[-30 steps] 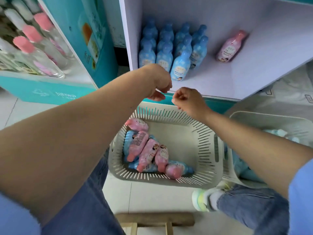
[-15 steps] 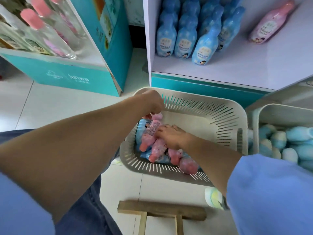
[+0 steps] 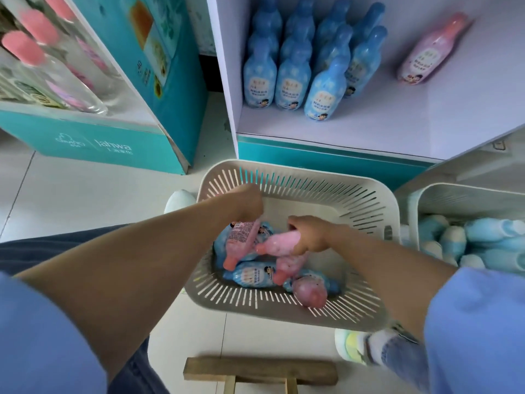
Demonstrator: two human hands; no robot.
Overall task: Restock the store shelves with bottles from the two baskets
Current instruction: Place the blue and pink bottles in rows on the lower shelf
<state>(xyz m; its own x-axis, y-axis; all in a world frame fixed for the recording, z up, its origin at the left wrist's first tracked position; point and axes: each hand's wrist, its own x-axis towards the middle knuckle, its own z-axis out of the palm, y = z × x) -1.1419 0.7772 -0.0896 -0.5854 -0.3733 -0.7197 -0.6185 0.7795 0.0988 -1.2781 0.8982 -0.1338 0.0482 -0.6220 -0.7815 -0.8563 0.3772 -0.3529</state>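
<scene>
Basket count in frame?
2. One slotted basket at centre, on the floor before the white shelf; second basket at right edge, holding blue bottles. None appears hidden.

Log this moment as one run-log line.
phase: picking from slotted basket | left hand: grips back-label pink bottle | right hand: grips second pink bottle | shelf: blue bottles, lone pink bottle

Slotted basket (image 3: 369,200): pink and blue bottles lie loose inside.
Right hand (image 3: 311,236): grips a pink bottle (image 3: 279,245), cap pointing left.
Left hand (image 3: 250,203): apparently holds a second pink bottle (image 3: 241,240) by its base; the view is blurred.
Second basket (image 3: 460,193), at right: holds blue bottles.
White shelf (image 3: 397,123): carries clustered blue shelf bottles (image 3: 295,72), with a lone pink bottle (image 3: 434,49) well apart.
</scene>
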